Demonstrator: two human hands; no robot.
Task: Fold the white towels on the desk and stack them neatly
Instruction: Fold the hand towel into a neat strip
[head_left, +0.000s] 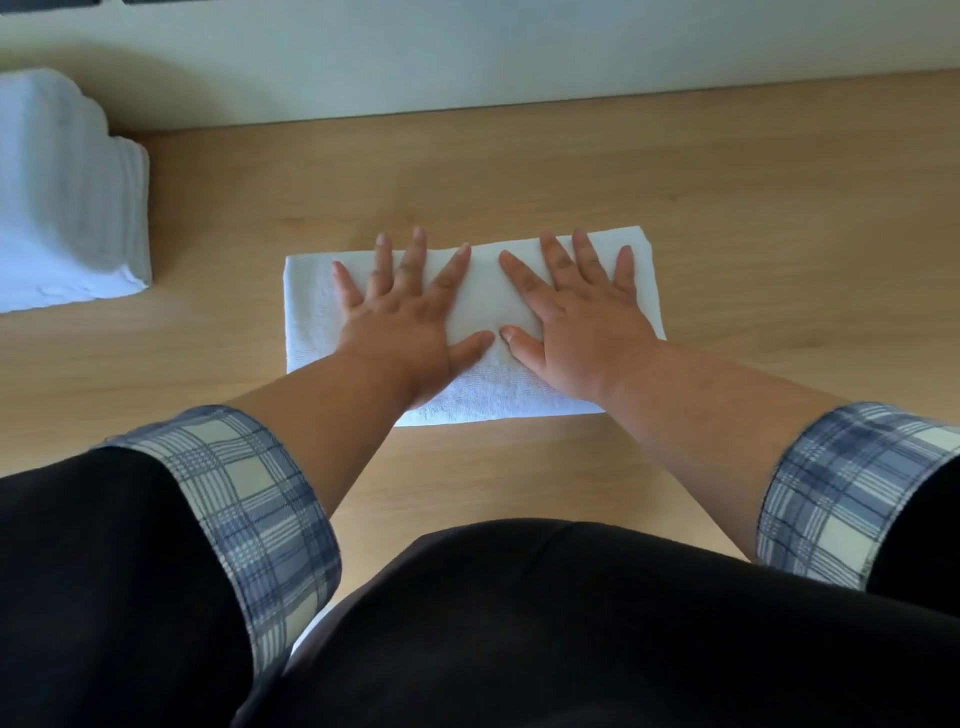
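Left hand (410, 322), right hand (579, 319), flat on towel (311, 317)

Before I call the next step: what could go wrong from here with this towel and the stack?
1. The left hand and right hand press flat on the towel; once they lift, its layers may spring open.
2. The towel lies askew on the desk, so another fold could come out uneven.
3. The stack at left looks stepped on top; another towel might sit crooked.

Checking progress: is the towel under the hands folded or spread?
Folded: the towel forms a compact rectangle under left hand and right hand.
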